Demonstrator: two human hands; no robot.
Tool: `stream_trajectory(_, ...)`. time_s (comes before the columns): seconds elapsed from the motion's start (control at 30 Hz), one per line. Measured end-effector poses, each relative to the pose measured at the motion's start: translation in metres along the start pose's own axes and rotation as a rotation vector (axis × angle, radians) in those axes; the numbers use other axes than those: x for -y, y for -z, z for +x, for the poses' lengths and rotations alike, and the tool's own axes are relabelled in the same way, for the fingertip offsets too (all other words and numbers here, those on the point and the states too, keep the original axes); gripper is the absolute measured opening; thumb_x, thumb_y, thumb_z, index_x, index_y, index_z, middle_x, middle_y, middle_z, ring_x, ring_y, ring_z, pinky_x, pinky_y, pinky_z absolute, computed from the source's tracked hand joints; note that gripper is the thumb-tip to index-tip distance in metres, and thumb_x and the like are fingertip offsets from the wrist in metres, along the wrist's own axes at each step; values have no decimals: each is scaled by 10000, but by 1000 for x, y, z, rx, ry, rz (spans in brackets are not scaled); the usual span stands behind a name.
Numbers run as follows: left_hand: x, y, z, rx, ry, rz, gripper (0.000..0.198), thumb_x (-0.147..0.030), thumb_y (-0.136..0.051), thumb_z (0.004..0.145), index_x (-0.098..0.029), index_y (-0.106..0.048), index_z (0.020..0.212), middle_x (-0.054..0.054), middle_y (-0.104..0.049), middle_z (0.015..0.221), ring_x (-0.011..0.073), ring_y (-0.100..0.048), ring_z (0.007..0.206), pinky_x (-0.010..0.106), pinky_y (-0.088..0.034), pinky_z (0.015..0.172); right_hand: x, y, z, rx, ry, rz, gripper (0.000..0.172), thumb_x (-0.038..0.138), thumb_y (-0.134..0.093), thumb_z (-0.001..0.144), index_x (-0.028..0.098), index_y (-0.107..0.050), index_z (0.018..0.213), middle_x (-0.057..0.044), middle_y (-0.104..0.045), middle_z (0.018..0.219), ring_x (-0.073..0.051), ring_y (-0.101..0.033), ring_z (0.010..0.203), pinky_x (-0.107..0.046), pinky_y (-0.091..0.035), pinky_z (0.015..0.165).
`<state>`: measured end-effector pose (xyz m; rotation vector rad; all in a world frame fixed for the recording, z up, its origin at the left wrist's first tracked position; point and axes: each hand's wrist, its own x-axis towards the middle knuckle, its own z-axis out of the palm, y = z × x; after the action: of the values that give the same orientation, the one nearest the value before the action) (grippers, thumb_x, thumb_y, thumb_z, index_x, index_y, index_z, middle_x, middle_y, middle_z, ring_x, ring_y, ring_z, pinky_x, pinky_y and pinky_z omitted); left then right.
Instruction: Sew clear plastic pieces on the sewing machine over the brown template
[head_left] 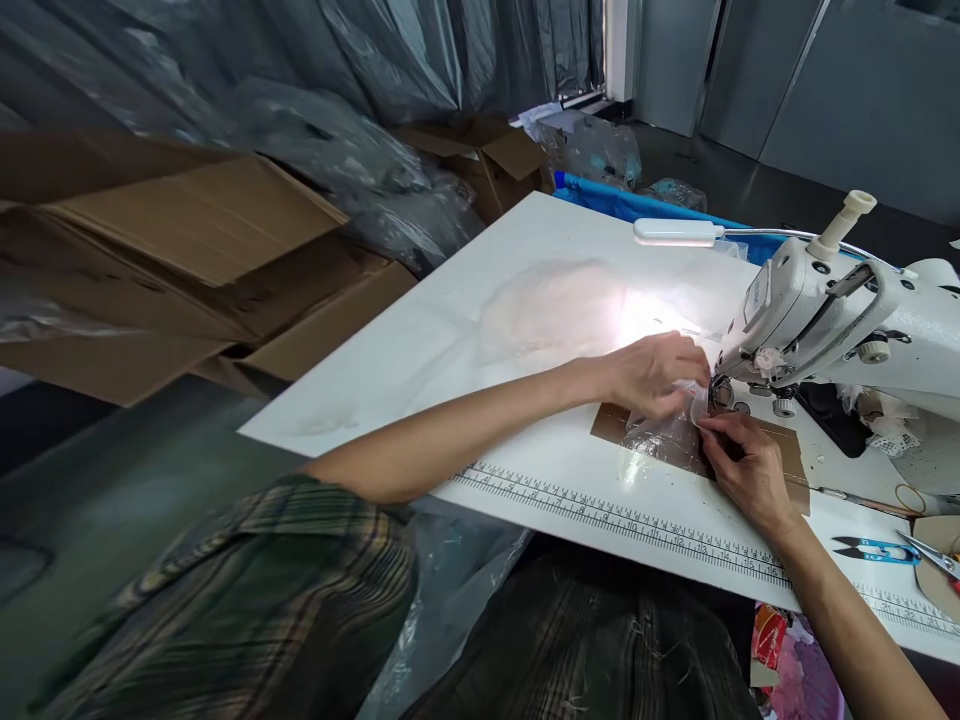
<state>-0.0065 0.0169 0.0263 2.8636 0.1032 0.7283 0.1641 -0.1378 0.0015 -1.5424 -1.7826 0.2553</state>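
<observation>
Both hands point(656, 375) point(746, 470), closed grip, pinching sheer fabric point(667, 435)

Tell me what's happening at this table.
A person sits at a white sewing machine, holding a crinkly see-through piece right at the needle. The left hand lies curled over the piece, and the right hand pinches its near edge. The piece lies on a brown patch on the white table, lit by the machine's lamp. Blue thread snips lie off to the right, untouched, and open cardboard boxes stand to the left.
</observation>
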Motion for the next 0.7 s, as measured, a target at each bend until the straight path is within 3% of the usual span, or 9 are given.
stream_trajectory(0.1,-14,-8,-12,56,-138,-61,191,-206,-563,861,-182,-684,1007,80,-733,1053,195,-659,961,351,-513,851,2,0,-1,45,22,-49,229,294,-536,904,233,-752,946,-69,-741,978,-200,-707,888,-318,-567,747)
stream_trajectory(0.2,-17,-20,-19,45,-103,-9,187,-247,-523,953,-199,-699,992,68,-746,1029,176,-667,885,334,-503,794,-2,10,2,134,29,22,261,353,-547,896,225,-747,1004,-79,-734,1068,-210,-695,967,-349,-566,827)
stream_trajectory(0.3,-17,-26,-22,0,-55,32,217,-290,-516,981,-214,-718,966,45,-754,1000,162,-655,797,321,-481,743,-12,26,12,179,-111,80,340,392,-508,909,192,-727,1076,-88,-738,1037,-184,-691,823,-320,-565,722)
stream_trajectory(0.4,-20,-29,-22,-11,6,40,221,-293,-521,981,-227,-729,944,26,-753,1031,156,-652,804,318,-474,760,-20,36,21,236,-188,-18,331,367,-494,902,192,-731,1053,-78,-743,980,-184,-678,777,-309,-542,680)
stream_trajectory(0.53,-26,-28,-21,-11,41,69,228,-278,-512,984,-222,-727,934,29,-749,1041,151,-656,818,317,-468,762,-24,30,24,247,-131,-165,297,324,-501,890,250,-746,1041,-55,-733,995,-203,-678,831,-327,-538,715)
stream_trajectory(0.7,-26,-23,-19,-30,-62,162,273,-217,-464,1001,-191,-702,869,38,-746,979,139,-642,800,326,-448,782,-24,19,14,202,10,-350,365,330,-482,931,309,-688,1231,-57,-715,1039,-182,-652,780,-270,-496,606)
